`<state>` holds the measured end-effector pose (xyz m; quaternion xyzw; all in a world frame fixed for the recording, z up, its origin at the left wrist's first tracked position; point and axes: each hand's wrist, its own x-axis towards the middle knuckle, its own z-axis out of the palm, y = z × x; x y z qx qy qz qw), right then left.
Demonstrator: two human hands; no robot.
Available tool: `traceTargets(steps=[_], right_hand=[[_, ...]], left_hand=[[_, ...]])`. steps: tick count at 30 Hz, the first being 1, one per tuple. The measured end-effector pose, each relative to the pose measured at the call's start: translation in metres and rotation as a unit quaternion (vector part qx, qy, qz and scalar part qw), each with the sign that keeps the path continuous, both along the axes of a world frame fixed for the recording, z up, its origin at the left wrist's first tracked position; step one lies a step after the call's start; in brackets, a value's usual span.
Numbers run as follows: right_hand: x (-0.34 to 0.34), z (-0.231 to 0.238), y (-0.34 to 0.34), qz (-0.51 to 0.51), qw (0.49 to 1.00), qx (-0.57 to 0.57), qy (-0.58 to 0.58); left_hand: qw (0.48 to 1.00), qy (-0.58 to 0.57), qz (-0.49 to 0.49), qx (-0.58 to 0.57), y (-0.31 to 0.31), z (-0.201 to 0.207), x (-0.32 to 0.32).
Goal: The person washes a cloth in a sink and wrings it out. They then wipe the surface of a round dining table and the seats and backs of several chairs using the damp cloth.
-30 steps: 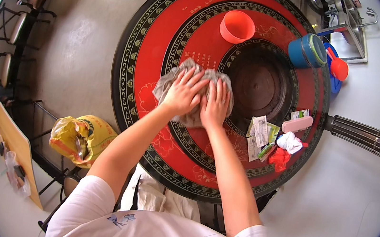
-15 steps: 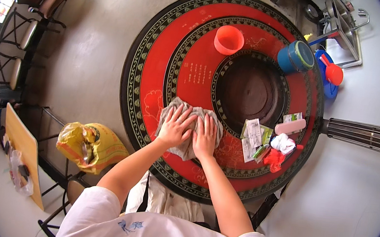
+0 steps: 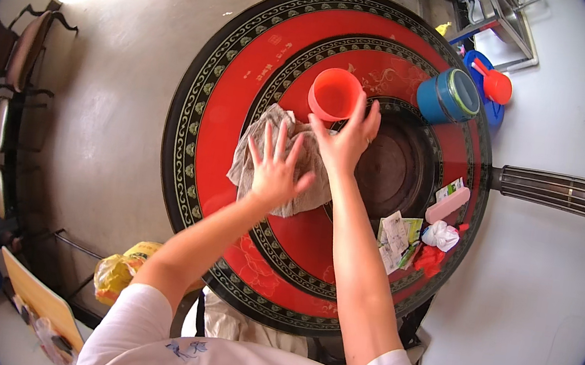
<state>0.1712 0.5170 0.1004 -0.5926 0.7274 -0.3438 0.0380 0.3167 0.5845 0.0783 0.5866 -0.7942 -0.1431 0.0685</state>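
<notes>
Round table (image 3: 224, 92): filled the frame's centre, with a circular recess (image 3: 387, 165) right of its middle. Cloth (image 3: 247, 162): lay on the table, left of the recess, beneath the left hand (image 3: 275, 175). Tub (image 3: 333, 95): stood above the cloth, the right hand (image 3: 346, 141) at its lower right side. Canister (image 3: 438, 100): stood at the table's upper right. Packets (image 3: 396, 237), elongated case (image 3: 447, 206) and crumpled bag (image 3: 428, 259): lay grouped at the table's lower right, the case uppermost. Sink (image 3: 503, 44): upper right, beyond the table. Chairs (image 3: 25, 55): lined the left edge. Sack (image 3: 117, 278): lower left, right of a board (image 3: 44, 297).
</notes>
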Motion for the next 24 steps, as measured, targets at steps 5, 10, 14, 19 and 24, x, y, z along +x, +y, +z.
traceTargets(steps=[5,10,14,19,24], right_hand=[[-0.004,-0.012,-0.048,-0.009,0.996,0.047,0.081],[-0.047,-0.001,-0.030,-0.055,0.996,-0.033,0.070],[-0.031,0.017,0.044,0.001,0.999,-0.030,0.035],[-0.002,0.023,0.110,0.070,0.989,0.130,-0.025],[-0.027,0.047,0.070,0.110,0.988,0.100,-0.044]], left_hand=[[0.999,-0.026,-0.014,0.042,0.002,-0.006,-0.012],[0.998,-0.013,-0.056,-0.031,-0.056,-0.024,-0.009],[0.994,-0.020,-0.042,-0.094,-0.137,-0.041,-0.023],[0.996,-0.047,-0.038,-0.062,-0.184,-0.033,-0.071],[0.988,-0.011,-0.103,-0.114,-0.186,-0.029,-0.026]])
